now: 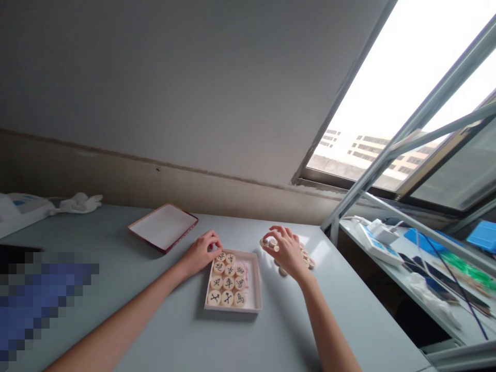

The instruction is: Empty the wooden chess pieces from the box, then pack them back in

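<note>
A shallow white box (253, 309) lies on the table, holding several round wooden Chinese chess pieces (228, 283) with dark characters. They fill its left and middle columns; the right side shows bare bottom with a pink mark. My left hand (201, 252) has its fingers curled and closed on the box's far left corner. To the right of the box, my right hand (285, 251) reaches over a group of loose chess pieces (306, 256). Its fingers are bent and apart, thumb and fingertips around a few pieces at the group's left end. The palm hides part of the group.
An upturned box lid (165, 227) with a red edge lies behind my left hand. At the far left are a white device (27, 206) and crumpled white plastic (79, 203). A metal frame (364, 181) and a cluttered shelf (414, 279) stand at the right, by the window.
</note>
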`<state>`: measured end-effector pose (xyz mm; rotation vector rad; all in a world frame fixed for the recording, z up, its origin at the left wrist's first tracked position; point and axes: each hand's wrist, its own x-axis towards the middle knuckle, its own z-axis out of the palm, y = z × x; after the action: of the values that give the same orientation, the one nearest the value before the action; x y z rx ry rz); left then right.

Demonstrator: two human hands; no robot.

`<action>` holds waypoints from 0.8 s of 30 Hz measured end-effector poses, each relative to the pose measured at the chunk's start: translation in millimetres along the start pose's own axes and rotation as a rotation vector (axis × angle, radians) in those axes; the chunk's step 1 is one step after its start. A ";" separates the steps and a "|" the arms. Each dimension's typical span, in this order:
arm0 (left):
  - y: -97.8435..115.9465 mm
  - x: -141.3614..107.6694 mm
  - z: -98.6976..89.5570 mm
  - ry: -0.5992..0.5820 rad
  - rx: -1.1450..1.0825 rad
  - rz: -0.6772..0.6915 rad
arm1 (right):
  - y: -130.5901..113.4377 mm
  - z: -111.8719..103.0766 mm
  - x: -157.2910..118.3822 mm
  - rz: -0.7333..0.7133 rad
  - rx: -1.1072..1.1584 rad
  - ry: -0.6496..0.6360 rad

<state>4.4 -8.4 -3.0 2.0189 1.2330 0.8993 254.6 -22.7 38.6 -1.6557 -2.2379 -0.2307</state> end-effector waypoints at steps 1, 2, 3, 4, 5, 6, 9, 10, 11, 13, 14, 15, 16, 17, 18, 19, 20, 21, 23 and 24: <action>0.2 0.0 -0.1 0.000 0.001 -0.006 | 4.2 3.5 -1.4 0.013 -0.045 -0.014; 0.4 -0.1 -0.3 0.002 0.003 -0.009 | 8.0 6.9 -2.8 0.025 -0.078 -0.025; 0.7 -0.2 -0.3 0.004 0.005 -0.010 | 11.5 9.8 -3.9 0.039 -0.100 -0.031; 1.0 -0.3 -0.3 0.006 0.006 -0.009 | 14.4 11.9 -4.6 0.052 -0.111 -0.036; 1.2 -0.4 -0.2 0.009 0.008 -0.006 | 16.4 12.9 -4.9 0.064 -0.108 -0.039; 1.4 -0.4 -0.1 0.014 0.009 -0.001 | 17.2 12.7 -4.8 0.075 -0.088 -0.038; 1.8 -0.4 0.5 0.026 0.012 0.005 | 9.3 5.7 -3.2 0.059 0.099 -0.007; 1.8 -0.4 0.6 0.028 0.014 0.008 | 3.0 2.0 -3.0 0.028 0.193 -0.009; 1.9 -0.4 0.7 0.029 0.015 0.011 | -4.9 -1.7 -3.3 -0.023 0.285 -0.034; 1.9 -0.4 0.6 0.027 0.018 0.013 | -22.9 -7.8 -5.6 -0.164 0.415 -0.165; 1.8 -0.4 0.5 0.026 0.018 0.011 | -31.7 -9.9 -7.3 -0.232 0.446 -0.255; 1.5 -0.4 0.5 0.023 0.018 0.008 | -39.6 -11.2 -9.3 -0.282 0.459 -0.338; 1.1 -0.3 0.5 0.020 0.016 0.003 | -46.1 -11.9 -11.2 -0.308 0.461 -0.398; 0.7 -0.2 0.6 0.018 0.014 0.000 | -50.9 -11.9 -12.7 -0.314 0.459 -0.434; 0.2 0.0 0.8 0.016 0.011 -0.001 | -54.0 -11.5 -13.9 -0.306 0.458 -0.449; -0.3 0.2 1.0 0.015 0.008 -0.001 | -55.5 -10.8 -14.6 -0.296 0.461 -0.451; -0.8 0.3 1.1 0.013 0.004 0.002 | -55.8 -9.9 -14.9 -0.288 0.468 -0.446; -1.1 0.4 1.3 0.012 0.001 0.004 | -55.1 -8.9 -14.8 -0.286 0.480 -0.442; -1.5 0.4 1.4 0.009 -0.003 0.008 | -52.1 -6.9 -14.1 -0.292 0.516 -0.439; -1.5 0.4 1.3 0.007 -0.004 0.011 | -50.2 -5.9 -13.7 -0.292 0.537 -0.437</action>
<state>4.8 -7.7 -4.9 2.0224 1.2244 0.9141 211.5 -52.2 42.8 -1.1666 -2.5378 0.6700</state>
